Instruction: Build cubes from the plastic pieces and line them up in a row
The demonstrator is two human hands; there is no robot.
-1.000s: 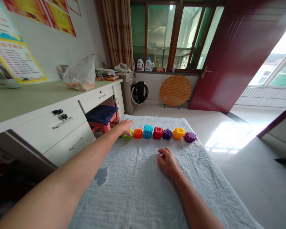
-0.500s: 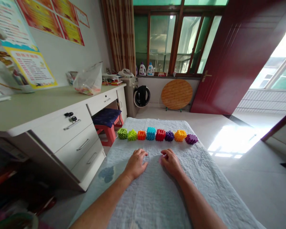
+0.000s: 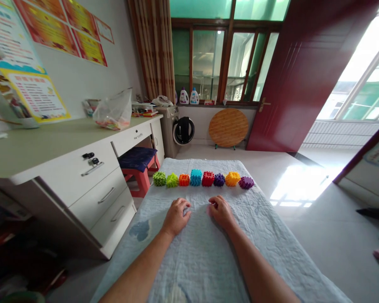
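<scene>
My left hand (image 3: 177, 216) rests on the pale blue cloth (image 3: 205, 261), fingers loosely curved and apart, with nothing in it. Opposite it, my right hand (image 3: 221, 212) lies in much the same pose, also holding nothing. Just beyond both hands runs a row of knobbly toy blocks. From left to right are a green block (image 3: 159, 179), a lime block (image 3: 172, 180), an orange block (image 3: 184, 180), a taller light-blue block (image 3: 196, 177), a red block (image 3: 208, 179), a dark purple block (image 3: 219, 180), a yellow block (image 3: 232, 179) and a violet block (image 3: 246, 182). Neither hand touches them.
A white desk with drawers (image 3: 105, 195) stands along the left, with a plastic bag (image 3: 113, 111) on top. Beyond the cloth are a red stool (image 3: 141, 179), a washing machine (image 3: 170, 130), a round wooden board (image 3: 228, 127) and a dark red door (image 3: 281, 92).
My view has tilted and shifted slightly, so the scene sits a little lower and further left. Both hands and the row of blocks keep their places on the cloth.
</scene>
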